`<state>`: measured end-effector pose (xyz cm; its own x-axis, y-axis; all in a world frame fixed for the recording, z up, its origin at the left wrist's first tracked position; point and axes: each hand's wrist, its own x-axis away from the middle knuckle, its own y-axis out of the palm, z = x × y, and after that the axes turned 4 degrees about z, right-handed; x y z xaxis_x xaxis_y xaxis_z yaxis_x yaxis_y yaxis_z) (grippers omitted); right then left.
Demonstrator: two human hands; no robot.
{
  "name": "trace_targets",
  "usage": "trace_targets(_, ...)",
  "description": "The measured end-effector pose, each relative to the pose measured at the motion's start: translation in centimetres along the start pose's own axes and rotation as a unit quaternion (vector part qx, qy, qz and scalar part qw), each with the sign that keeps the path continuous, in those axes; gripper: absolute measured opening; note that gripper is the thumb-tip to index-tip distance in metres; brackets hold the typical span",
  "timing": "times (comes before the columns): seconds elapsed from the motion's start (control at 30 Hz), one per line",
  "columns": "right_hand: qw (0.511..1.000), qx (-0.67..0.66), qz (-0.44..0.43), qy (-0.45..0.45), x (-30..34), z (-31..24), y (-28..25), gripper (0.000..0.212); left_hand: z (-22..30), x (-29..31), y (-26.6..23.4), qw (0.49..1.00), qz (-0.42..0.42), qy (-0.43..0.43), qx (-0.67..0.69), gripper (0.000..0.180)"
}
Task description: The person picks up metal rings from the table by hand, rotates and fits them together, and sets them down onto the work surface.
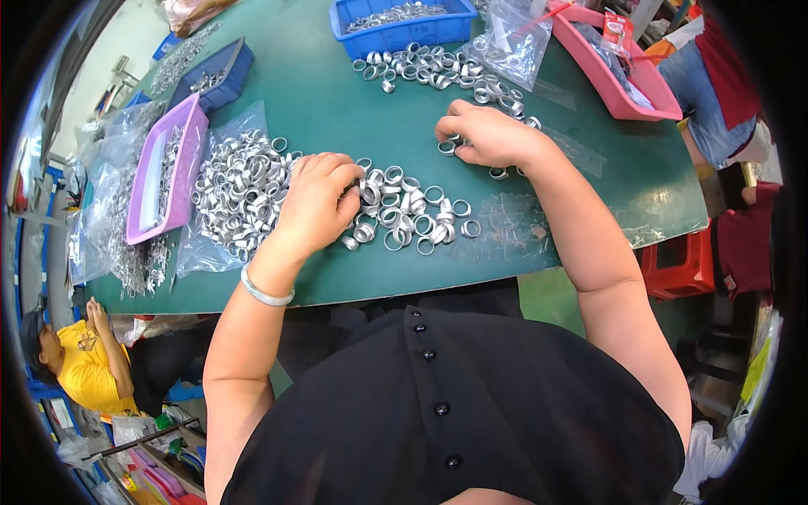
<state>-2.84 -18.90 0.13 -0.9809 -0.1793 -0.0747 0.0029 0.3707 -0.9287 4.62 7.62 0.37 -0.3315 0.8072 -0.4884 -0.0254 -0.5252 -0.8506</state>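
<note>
Many silver metal rings point(244, 192) lie heaped in front of me, some on a clear plastic bag, with a looser group point(404, 206) to the right. My left hand point(321, 200) rests at the pile with its fingers bent and close together. Its fingertips touch the rings' edge, and what they hold is hidden. Further right and farther off, my right hand point(490, 136) is closed, with a silver ring point(446, 148) at its fingertips. A few more rings show beneath this hand. Beyond it spreads another row of rings point(429, 67).
A blue bin point(402, 32) of metal parts stands at the far side of the green table point(370, 109). A pink tray point(619, 97) is at far right, a purple tray point(199, 139) and dark blue bin point(231, 82) at left. Other people sit nearby; a red stool point(680, 268) is right.
</note>
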Motion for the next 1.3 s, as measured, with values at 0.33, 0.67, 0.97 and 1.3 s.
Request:
trace_targets(0.33, 0.999, -0.038, 0.02, -0.009, -0.2, 0.2, 0.3, 0.025, 1.8, -0.3, 0.4, 0.997, 0.057, -0.029, 0.047, 0.02)
trace_targets(0.67, 1.0, -0.024, 0.004, -0.009, 0.0, -0.5, 0.2, 0.022, 3.4, -2.1, 1.7, 0.997, 0.034, -0.007, 0.068, 0.018)
trace_targets(0.97, 0.999, -0.027, 0.022, -0.026, 0.0, -0.5, 0.7, 0.018, 3.6, -2.5, 2.1, 0.997, 0.027, -0.022, 0.072, 0.016)
trace_targets(1.3, 0.928, -0.347, 0.086, 0.102, -1.0, -0.5, 1.4, 0.01, 3.6, -4.5, 3.2, 0.989, 0.056, -0.102, 0.089, 0.02)
